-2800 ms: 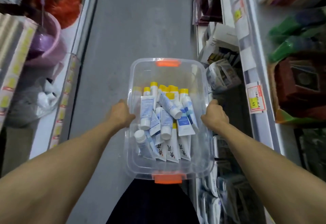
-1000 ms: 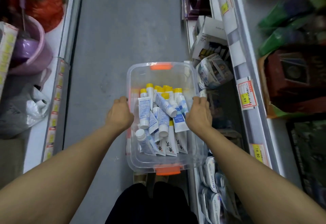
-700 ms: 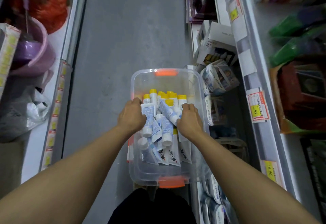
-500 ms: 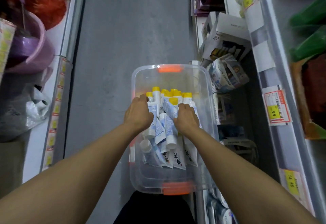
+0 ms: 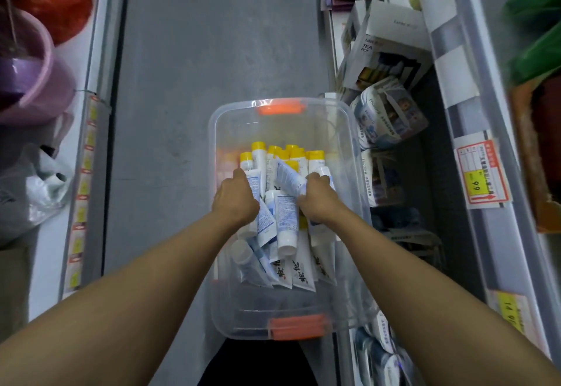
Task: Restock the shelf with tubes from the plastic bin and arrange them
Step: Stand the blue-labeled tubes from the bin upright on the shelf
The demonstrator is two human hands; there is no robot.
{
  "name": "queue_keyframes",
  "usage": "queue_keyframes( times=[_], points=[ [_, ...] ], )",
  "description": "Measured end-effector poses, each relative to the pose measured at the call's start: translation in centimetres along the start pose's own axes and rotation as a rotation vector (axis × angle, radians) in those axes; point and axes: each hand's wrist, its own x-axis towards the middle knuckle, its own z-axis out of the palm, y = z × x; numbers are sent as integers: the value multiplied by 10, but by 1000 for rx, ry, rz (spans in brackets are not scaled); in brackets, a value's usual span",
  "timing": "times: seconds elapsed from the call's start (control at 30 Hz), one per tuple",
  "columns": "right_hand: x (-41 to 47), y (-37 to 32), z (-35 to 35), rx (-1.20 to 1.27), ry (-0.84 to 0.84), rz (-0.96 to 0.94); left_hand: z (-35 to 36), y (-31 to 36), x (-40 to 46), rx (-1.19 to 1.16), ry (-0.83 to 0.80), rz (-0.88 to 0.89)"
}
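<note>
Clear plastic bin [image 5: 349, 142] w/ orange latches sits on the grey aisle floor [image 5: 212, 51] right below the person; tubes [image 5: 287, 218] lie heaped in its middle, long axes running mostly near-to-far, yellow caps [image 5: 258, 145] bunched at the far end, white-capped ones crossed on top at slight angles; crimped tails w/ black lettering point back toward the person. Both hands are already down in the heap, so the pile is directly under and between them, neither one clearly nearer; left hand [image 5: 235, 200] is on the pile's left flank, fingers curled down round a white-and-blue tube at that edge, thumb side up; right hand [image 5: 317, 200] is on the right flank, fingers curled over the cap end of a slanted tube [image 5: 288, 177] and whatever lies beneath it; exact count in either grip can't be told, fingertips are buried. Reads as a 2-handed gather, approx. squeezing the stack from both sides before a lift. Shelf [image 5: 473, 155] w/ price tags [image 5: 479, 177] runs along the right, up and to the right of the bin, so the load has to come up and swing that way; lower tier there holds boxed teapots [image 5: 385, 48] and wrapped packs [image 5: 388, 112]; which slot takes the tubes isn't visible. Risk, imo: loose crossed tubes slipping out of a side squeeze.
</note>
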Motion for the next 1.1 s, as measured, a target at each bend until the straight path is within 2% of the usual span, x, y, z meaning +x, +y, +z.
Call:
queue_keyframes(
  times=[0.17,0.3,0.43,0.53,0.6,0.73,0.87,1.1],
  points=[
    [-19,8,-20,286,91,-67,30,2,10,71,-104,-66],
    [-21,13,-19,395,101,-76,52,-3,15,93,-112,-137],
    [-21,18,-12,439,137,-92,68,-9,17,-20,-63,-206],
    [-26,20,-13,455,164,-85,64,-7,10,-97,-91,-240],
    [-32,20,-19,476,170,-66,54,-3,2,-220,-84,-264],
    [-51,10,-39,485,174,-92,16,7,-23,-524,23,-213],
    [-82,-7,-65,426,262,-189,-37,20,-53,-837,76,-193],
    [-139,-37,-114,456,431,-346,-109,39,-120,-962,100,59]
  ],
)
